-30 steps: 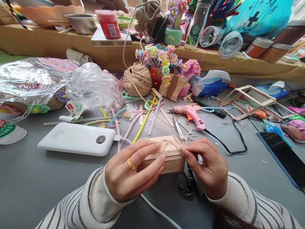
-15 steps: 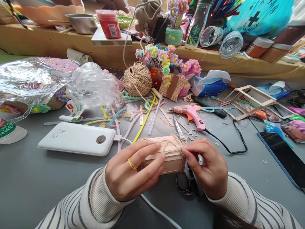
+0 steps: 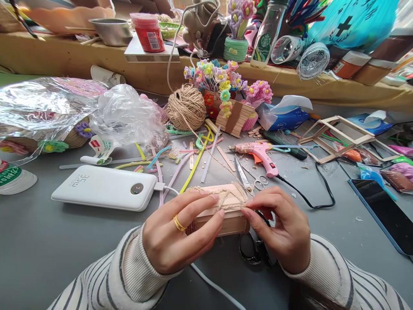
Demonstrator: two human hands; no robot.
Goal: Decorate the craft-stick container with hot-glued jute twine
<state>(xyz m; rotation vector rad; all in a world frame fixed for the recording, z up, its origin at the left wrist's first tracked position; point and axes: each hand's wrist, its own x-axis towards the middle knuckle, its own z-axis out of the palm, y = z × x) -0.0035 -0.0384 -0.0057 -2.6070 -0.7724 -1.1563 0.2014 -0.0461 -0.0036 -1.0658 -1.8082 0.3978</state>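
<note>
A small box of pale wooden craft sticks point(image 3: 222, 224) lies on the grey table in front of me, with jute twine point(image 3: 230, 194) laid zigzag over its top and around its right end. My left hand point(image 3: 183, 228), a gold ring on one finger, grips the box from the left, fingertips pressing the twine. At the right end, my right hand point(image 3: 279, 228) has thumb and forefinger close together at the twine. From the box the strand runs back to a twine ball point(image 3: 186, 106). Black-handled scissors point(image 3: 250, 249) lie partly under my right hand.
A pink glue gun point(image 3: 256, 155) with a black cord lies behind the box, beside small scissors point(image 3: 260, 181). To the left is a white power bank point(image 3: 105, 188) with a cable; a phone point(image 3: 383, 213) lies right. Pipe cleaners and craft flowers point(image 3: 222, 75) fill the back.
My right thumb and forefinger have shifted slightly at the box's right end, with the thumb now lower and a little further left. My left hand stays nearly still on the box.
</note>
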